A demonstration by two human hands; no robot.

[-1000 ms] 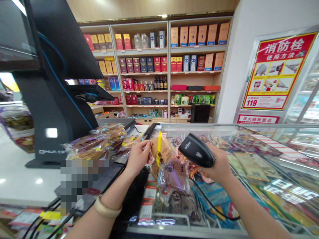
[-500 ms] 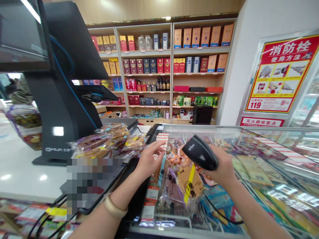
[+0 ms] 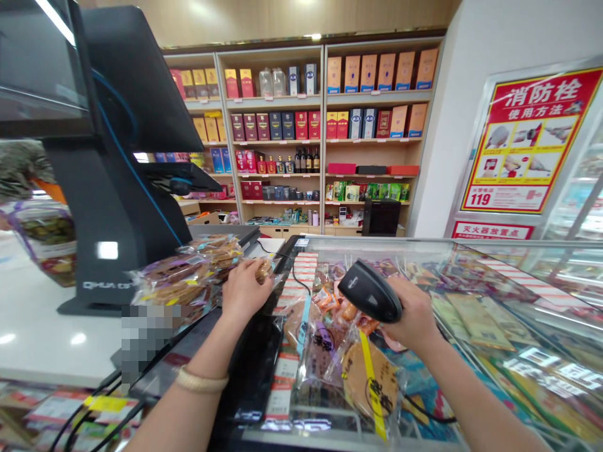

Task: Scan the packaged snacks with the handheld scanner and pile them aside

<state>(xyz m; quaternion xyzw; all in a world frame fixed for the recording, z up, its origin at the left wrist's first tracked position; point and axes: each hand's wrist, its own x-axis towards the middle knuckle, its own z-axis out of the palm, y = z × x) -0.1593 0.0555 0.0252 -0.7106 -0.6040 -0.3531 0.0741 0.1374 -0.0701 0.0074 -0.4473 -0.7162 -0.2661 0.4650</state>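
Observation:
My right hand (image 3: 413,309) grips a black handheld barcode scanner (image 3: 370,292), its head pointing left above the glass counter. My left hand (image 3: 247,290) is over the near right end of a pile of bagged flat biscuits (image 3: 181,270), fingers curled round one clear-wrapped biscuit (image 3: 264,270) that they partly hide. Below the scanner lies a bagged round biscuit with a yellow strip (image 3: 370,376). Beside it are a purple-labelled packet (image 3: 323,345) and a bagged biscuit with a blue strip (image 3: 299,323). Small orange-wrapped snacks (image 3: 326,298) sit behind them.
A black point-of-sale terminal (image 3: 127,207) stands on the white counter (image 3: 28,333) at left, near a jar (image 3: 49,238). The scanner's cable (image 3: 431,414) trails below my right wrist. Under the glass lie packaged goods. Shelves of boxes (image 3: 277,125) line the back wall.
My left hand has moved left from the glass counter's edge to the biscuit pile and closed on a packet. The yellow-strip biscuit packet appears lower and farther right. The scanner has shifted slightly left.

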